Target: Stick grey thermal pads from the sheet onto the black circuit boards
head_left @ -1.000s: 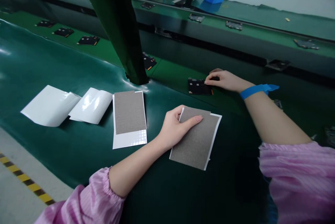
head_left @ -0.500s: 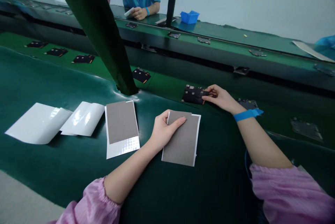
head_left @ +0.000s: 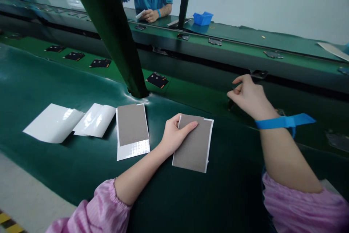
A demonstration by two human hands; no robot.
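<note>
My left hand (head_left: 173, 136) pinches the top left corner of a grey sheet on white backing (head_left: 195, 149), thumb underneath and fingers on top; the sheet lies flat on the dark green mat. My right hand (head_left: 249, 96), with a blue wrist strap (head_left: 283, 121), is raised over the green conveyor belt. Its fingers are curled, the index finger sticking out. A dark sliver of a black circuit board (head_left: 230, 105) shows under the palm; most of the board is hidden by the hand.
A second grey sheet (head_left: 132, 124) and two curled white liners (head_left: 51, 123) lie to the left. A slanted green post (head_left: 114, 25) stands ahead. Black boards (head_left: 157, 79) ride the belt. Across it, a person in blue (head_left: 149, 15) works near a blue bin (head_left: 203, 17).
My right hand has lifted off the belt, and the black board it touched no longer lies there. The left hand stays on the grey sheet. The camera has tilted up.
</note>
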